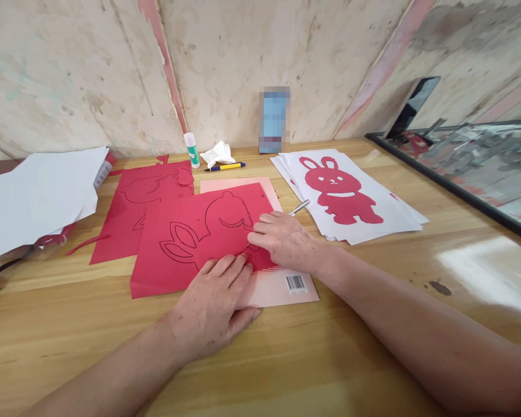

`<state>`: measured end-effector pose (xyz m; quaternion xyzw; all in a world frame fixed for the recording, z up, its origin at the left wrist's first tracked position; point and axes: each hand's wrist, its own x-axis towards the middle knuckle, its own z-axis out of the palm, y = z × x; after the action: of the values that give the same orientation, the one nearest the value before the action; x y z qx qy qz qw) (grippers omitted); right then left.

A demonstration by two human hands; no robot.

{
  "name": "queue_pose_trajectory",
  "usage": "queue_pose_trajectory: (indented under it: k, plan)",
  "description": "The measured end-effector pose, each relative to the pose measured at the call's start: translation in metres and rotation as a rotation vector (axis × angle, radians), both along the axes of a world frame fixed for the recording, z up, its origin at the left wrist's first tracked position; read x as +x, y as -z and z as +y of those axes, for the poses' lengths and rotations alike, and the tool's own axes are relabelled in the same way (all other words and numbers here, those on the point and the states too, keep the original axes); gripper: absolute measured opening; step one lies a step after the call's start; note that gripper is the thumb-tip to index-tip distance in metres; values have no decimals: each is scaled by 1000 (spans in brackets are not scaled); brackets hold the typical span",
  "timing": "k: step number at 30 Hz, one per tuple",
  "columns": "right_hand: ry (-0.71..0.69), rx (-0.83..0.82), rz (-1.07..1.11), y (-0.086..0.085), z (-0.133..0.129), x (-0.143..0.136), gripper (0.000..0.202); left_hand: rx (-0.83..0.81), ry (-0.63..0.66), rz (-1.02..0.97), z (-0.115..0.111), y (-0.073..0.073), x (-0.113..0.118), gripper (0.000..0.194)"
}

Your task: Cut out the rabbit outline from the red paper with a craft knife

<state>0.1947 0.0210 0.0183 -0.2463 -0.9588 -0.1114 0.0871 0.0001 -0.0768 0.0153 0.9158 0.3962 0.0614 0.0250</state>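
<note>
A red sheet [191, 217] with a black rabbit outline lies on a pale pink booklet [269, 289] with a barcode. My left hand [215, 301] is open, its fingers flat on the sheet's lower edge and its thumb near the booklet's edge. Closed in a pinch, my right hand [284, 240] grips a slim silver pen-shaped tool [299, 207]. The tool's rear end sticks out toward the upper right. Its thin dark tip points down at the outline beside my left fingertips, and my fingers hide most of the shaft.
Another outlined red sheet [117, 223] lies to the left, near a white paper stack [39, 191]. Behind stand a glue stick [191, 152], crumpled tissue [218, 154], a yellow-blue pen [226, 167] and a blurred phone [273, 121]. A red rabbit cutout [338, 188] rests on white sheets [391, 217].
</note>
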Motion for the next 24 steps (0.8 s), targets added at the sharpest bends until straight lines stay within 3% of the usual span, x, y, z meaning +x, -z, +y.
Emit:
queue_pose_trajectory:
  k: [9,18,24]
  plan:
    - [78,-38,-39,-4,-7,-1,25,-12,-5,-18,1,0,1,56]
    - [390,-170,-119,-18,-38,-18,19,-6,4,-30,0,0,1,55]
    - [496,-263,-165,-26,-45,-26,17,-28,-6,-9,-1,0,2,56]
